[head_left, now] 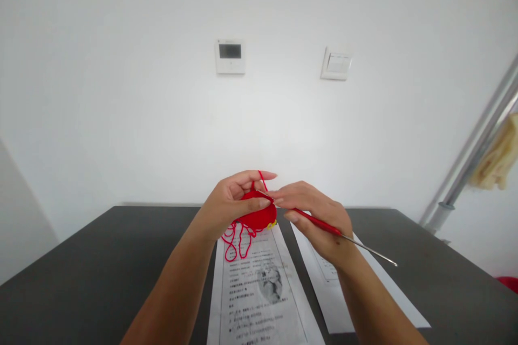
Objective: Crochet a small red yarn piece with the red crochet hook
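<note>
My left hand (pixel 232 200) pinches a small red crocheted piece (pixel 259 218) with a bit of yellow at its lower right edge. Red yarn (pixel 238 240) loops over my raised index finger and hangs in loose strands below the piece. My right hand (pixel 318 221) grips a crochet hook (pixel 324 226) with a red handle and a thin metal shaft. One metal end points into the red piece, the other sticks out to the right past my wrist. Both hands are held above the dark table (pixel 81 280).
Two printed paper sheets lie on the table under my hands, one in the middle (pixel 259 296) and one to the right (pixel 343 285). A wall panel (pixel 230 56) and a switch (pixel 336 64) hang on the white wall. A metal pole (pixel 469 167) slants at the right.
</note>
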A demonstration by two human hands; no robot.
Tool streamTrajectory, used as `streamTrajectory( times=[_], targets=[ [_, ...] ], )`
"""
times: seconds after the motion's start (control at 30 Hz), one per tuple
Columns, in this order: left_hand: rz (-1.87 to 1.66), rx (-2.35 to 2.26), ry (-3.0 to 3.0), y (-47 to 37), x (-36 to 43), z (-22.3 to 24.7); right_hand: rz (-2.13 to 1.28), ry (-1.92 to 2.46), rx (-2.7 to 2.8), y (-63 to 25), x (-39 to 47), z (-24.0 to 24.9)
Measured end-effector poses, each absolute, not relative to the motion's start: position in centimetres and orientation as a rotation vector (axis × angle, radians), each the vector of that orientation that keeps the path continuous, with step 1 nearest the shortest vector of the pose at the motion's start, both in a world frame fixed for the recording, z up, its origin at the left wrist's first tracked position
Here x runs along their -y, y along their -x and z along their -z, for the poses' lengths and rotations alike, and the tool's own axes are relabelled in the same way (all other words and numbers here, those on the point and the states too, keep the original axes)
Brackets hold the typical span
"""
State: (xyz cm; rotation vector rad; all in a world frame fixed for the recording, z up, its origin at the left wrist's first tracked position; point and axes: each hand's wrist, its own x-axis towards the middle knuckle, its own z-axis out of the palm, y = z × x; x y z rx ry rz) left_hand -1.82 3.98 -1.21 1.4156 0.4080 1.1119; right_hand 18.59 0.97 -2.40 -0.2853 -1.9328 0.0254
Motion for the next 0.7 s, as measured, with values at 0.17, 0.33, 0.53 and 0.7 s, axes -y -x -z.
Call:
streamTrajectory(
  times=[0.17,0.33,0.53,0.7],
  targets=[
    [-1.027,-0.36,-1.428,1.7,-3.7,1.3,0.153,0.244,1.908,-17.9,-1.3,2.8],
    [-1.188,-0.542,-1.517,1.3,-2.6,0.8,0.221,0.307,1.86,-17.6,-1.3,3.0],
    [-1.491,-0.845,-1.683,-0.3,-1.4,0.9,0.326,0.452,1.783,-16.4,-2.2,4.3],
    [-1.165,-0.552,-1.391,0.9,-2.7,0.9,0.297,0.416,1.765,-15.3,-2.2,4.8]
  ],
)
